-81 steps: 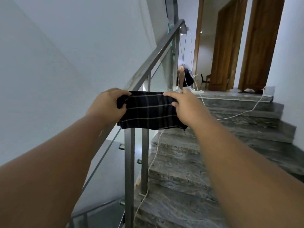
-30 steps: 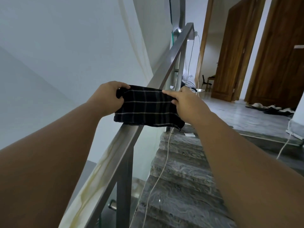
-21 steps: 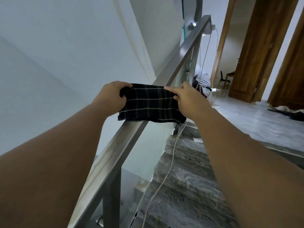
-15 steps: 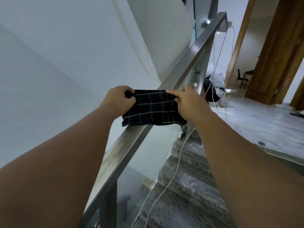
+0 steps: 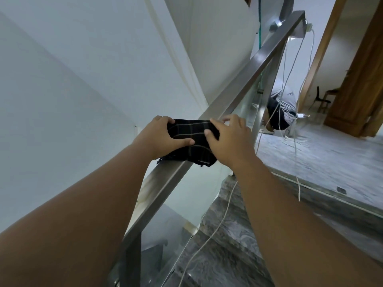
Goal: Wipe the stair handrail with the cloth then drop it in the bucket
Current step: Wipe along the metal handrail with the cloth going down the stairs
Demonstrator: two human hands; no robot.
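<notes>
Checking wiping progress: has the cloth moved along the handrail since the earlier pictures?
Yes. The cloth, under both hands, has moved up the handrail, past a lower post toward the top post.

A: Which stretch of the handrail [image 5: 244,79] is open?

B: Up-slope of the cloth [image 5: 191,139], the top face runs bare to the upper corner. Below the cloth it is bare too, down to the lower post [image 5: 129,264].

A: What blocks the way?

B: The left hand [image 5: 159,135] and right hand [image 5: 228,139] press on the cloth across the rail. White cables [image 5: 290,83] hang from the upper corner, just beside the upper post [image 5: 267,83]. One cable [image 5: 215,226] trails down the stone steps [image 5: 223,255]. The wall [image 5: 83,79] stands clear off the rail's left side.
</notes>
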